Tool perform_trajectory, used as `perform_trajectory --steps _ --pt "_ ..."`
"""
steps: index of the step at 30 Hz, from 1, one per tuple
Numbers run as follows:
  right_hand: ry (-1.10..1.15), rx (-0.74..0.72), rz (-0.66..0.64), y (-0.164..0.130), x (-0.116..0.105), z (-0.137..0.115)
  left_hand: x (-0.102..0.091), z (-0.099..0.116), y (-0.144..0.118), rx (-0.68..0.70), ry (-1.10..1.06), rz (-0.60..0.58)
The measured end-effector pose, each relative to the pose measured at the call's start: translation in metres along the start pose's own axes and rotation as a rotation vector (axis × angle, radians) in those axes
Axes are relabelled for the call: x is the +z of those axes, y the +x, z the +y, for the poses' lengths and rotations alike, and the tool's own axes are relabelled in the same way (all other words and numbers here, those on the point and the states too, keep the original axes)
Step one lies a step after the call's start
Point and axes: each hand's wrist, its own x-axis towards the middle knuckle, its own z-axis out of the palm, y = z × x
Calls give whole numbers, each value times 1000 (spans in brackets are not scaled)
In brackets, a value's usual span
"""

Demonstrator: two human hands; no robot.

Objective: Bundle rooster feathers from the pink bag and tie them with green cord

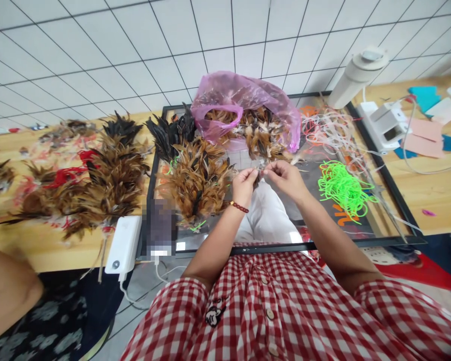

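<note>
My left hand (244, 184), with a beaded bracelet (239, 206) at the wrist, pinches a small feather (256, 181), partly hidden by the fingers. Right beside it, my right hand (287, 179) has thumb and forefinger pressed together at the same spot; what lies between them is too small to make out. Both hands are above a dark-framed glass panel (304, 246). A brown feather bundle (199, 175) lies just left of my left hand. Behind the hands, a pink plastic bag (248, 87) lies open with loose feathers (265, 138) in it.
Bright green cords (342, 188) and pale strands (326, 128) lie at the right. A white bottle (355, 77) and a white charger (387, 125) stand beyond. Left are a power bank (123, 244), a phone (160, 225) and more feathers (116, 170). Another person's arm (11, 291) is at lower left.
</note>
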Motion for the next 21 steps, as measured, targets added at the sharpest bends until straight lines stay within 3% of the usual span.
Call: perform_trajectory --steps 5,11,13,18,21 --pt "275 -15 -165 5 -8 -6 0 0 -5 -72 49 -183" --pt "204 9 -118 9 -11 -10 -2 -2 -6 -55 129 -347" --pt "166 5 -111 13 -17 -7 -3 -3 -5 -58 116 -308" --pt "-204 -8 180 23 -45 3 -1 3 -2 -24 -11 -92" --pt "-529 -17 25 19 -45 2 1 7 1 -37 -93 25"
